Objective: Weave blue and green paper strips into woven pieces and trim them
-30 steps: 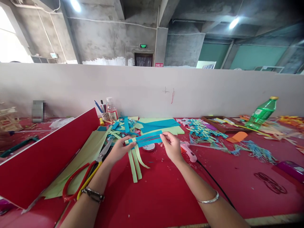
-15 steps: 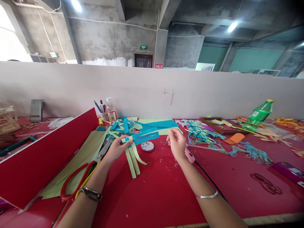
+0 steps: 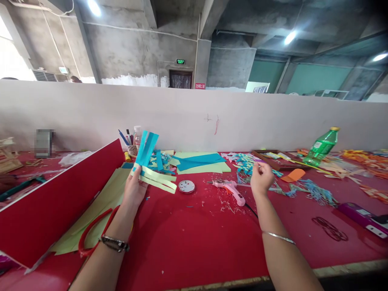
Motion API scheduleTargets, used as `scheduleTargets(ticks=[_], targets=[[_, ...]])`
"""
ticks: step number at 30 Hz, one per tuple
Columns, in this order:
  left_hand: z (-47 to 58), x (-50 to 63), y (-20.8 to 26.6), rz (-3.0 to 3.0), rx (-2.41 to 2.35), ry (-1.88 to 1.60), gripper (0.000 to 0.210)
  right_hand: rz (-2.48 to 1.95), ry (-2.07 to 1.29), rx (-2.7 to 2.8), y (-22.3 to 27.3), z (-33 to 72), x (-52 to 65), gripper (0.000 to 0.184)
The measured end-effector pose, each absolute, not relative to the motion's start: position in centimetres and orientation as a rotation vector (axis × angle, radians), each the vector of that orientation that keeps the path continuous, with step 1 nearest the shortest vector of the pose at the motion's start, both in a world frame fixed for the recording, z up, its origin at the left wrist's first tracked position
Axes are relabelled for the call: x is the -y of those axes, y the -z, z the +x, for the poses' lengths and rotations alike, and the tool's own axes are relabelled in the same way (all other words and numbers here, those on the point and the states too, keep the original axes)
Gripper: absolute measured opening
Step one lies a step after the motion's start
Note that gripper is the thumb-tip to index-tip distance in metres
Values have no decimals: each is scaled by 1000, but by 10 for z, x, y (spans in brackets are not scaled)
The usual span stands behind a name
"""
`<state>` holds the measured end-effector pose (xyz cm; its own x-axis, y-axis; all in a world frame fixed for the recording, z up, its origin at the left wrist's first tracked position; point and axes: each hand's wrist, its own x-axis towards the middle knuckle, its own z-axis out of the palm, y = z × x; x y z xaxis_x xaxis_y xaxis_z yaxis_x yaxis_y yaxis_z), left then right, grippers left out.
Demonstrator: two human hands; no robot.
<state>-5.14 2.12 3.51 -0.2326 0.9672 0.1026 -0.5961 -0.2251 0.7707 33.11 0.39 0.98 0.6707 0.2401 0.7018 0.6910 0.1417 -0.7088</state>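
Observation:
My left hand (image 3: 135, 186) grips a bundle of crossed paper strips (image 3: 146, 149). Its blue strips point upward and its pale green ones reach out to the right. Over on the right, my right hand (image 3: 262, 177) is raised with curled fingers; whether anything is in them I cannot see. Between the hands lies a pink glue gun (image 3: 233, 190), its nozzle facing left and its cord running toward my right arm. A small round lid (image 3: 186, 186) sits left of the nozzle. Red-handled scissors (image 3: 85, 238) lie beside my left forearm, partly covered by it.
Blue paper strips (image 3: 201, 161) rest on pale green sheets at the back. Woven strips (image 3: 242, 161) pile up behind my right hand. A green bottle (image 3: 321, 147) leans at the back right. A red board (image 3: 66, 198) stands at the left. A purple power strip (image 3: 363, 220) lies far right.
My left hand has turned the strips, so the blue ends now point up instead of right. My right hand has moved right, away from the strips, uncovering the glue gun.

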Motion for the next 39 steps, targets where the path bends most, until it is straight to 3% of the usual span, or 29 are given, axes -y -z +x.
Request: scheduleTargets(ticks=[5, 12, 19, 25, 29, 34, 39], targets=[[-52, -22, -36, 673, -705, -1690, 18, -1434, 430, 872, -5, 336, -6, 24], [-44, -16, -30, 1037, -768, -1471, 34, -1409, 639, 1476, -5, 288, -9, 23], [-36, -6, -32, 1390, -826, -1276, 41, -1158, 302, 1879, -9, 217, 5, 19], [-33, -3, -30, 1553, -915, -1081, 45, -968, -260, 1615, 3, 175, 13, 40], [-31, -4, -29, 1594, -933, -1087, 36, -1036, -359, 1447, 7, 171, 12, 42], [-33, -13, -23, 1579, -990, -1084, 32, -1094, -338, 1343, 7, 174, 9, 37], [-38, -19, -20, 1347, -1055, -1328, 37, -1146, -276, 1284, 5, 173, 10, 17]])
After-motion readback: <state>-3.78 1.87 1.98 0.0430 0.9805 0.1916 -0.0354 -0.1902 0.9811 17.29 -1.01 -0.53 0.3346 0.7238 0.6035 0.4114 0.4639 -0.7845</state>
